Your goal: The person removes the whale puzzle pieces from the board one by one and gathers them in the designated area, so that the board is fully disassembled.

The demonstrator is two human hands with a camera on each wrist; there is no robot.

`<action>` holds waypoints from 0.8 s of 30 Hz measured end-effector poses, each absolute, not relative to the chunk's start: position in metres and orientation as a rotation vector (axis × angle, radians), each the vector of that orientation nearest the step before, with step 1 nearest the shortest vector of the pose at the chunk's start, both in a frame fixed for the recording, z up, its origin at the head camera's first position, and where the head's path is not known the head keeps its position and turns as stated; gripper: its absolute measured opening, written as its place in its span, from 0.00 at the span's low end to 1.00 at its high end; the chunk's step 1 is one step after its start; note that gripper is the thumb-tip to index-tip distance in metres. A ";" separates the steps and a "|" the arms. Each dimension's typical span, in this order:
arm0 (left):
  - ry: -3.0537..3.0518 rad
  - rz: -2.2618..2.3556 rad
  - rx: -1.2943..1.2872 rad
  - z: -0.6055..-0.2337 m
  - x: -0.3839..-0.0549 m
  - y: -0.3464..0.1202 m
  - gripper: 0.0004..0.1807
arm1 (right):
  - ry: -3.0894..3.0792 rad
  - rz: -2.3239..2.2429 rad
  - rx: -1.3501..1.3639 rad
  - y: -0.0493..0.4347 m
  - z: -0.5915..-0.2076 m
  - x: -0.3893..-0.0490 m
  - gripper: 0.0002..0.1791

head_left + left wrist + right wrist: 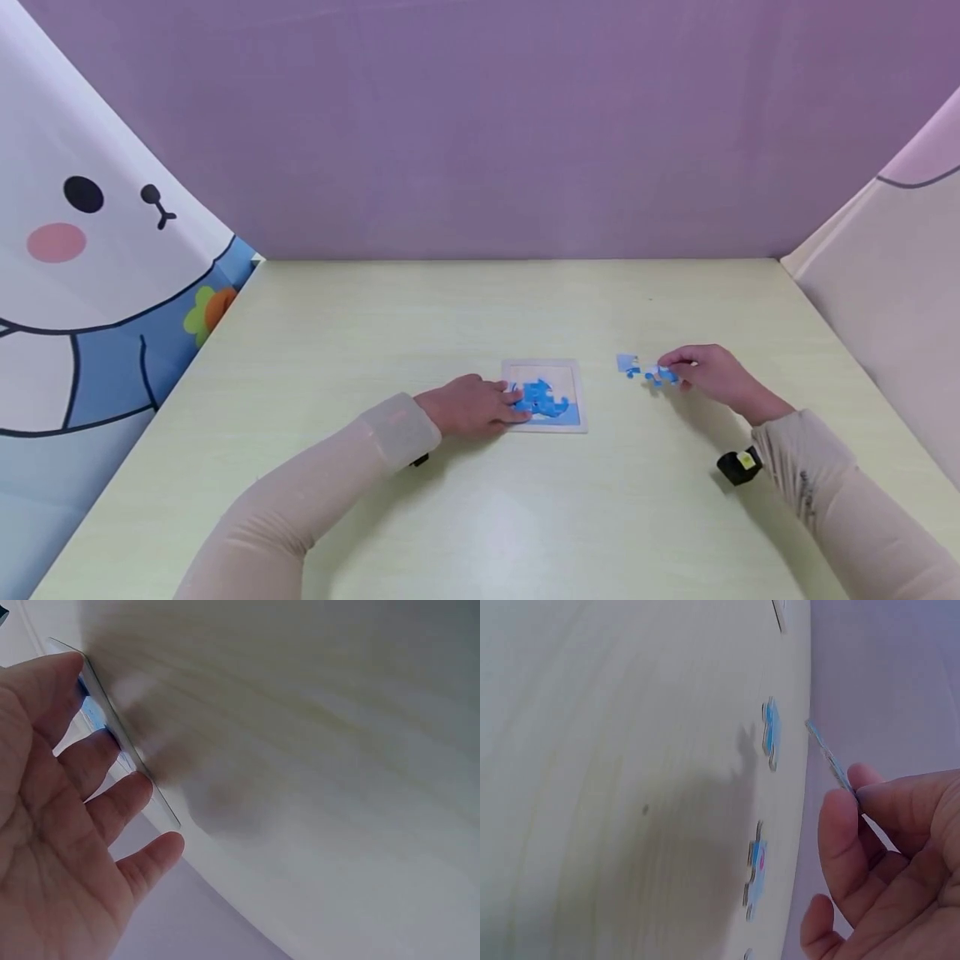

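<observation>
A square jigsaw tray (pixel 545 363) with a pale rim lies on the table, partly filled with blue puzzle pieces (pixel 542 398). My left hand (pixel 476 406) rests on its left side, fingers stretched over the pieces; the left wrist view shows the fingertips at the tray edge (pixel 120 727). Off to the right, my right hand (pixel 708 375) pinches a thin puzzle piece (pixel 829 754) between thumb and fingers, raised above the table. Two loose pieces, one upper (pixel 771 733) and one lower (pixel 755 874), lie on the table beside it in the right wrist view.
Another loose piece (pixel 627 363) shows between the tray and my right hand in the head view. The pale wooden table (pixel 480 517) meets a purple cloth (pixel 480 133) at the back. Printed cloths hang at both sides.
</observation>
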State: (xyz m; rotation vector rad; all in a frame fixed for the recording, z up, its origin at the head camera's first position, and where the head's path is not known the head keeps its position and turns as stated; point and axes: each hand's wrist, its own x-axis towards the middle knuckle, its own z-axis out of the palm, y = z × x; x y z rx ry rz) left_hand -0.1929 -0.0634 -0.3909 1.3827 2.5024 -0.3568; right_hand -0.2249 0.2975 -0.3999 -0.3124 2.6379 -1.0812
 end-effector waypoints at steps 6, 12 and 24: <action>2.500 -0.342 1.362 -0.391 -0.193 -0.063 0.22 | 2.673 -1.048 -0.299 0.307 -0.399 -0.223 0.16; 2.493 -0.353 1.350 -0.392 -0.194 -0.062 0.22 | 2.687 -0.997 -0.314 0.322 -0.394 -0.222 0.16; 2.483 -0.329 1.362 -0.391 -0.195 -0.061 0.22 | 2.740 -0.900 -0.303 0.338 -0.388 -0.223 0.16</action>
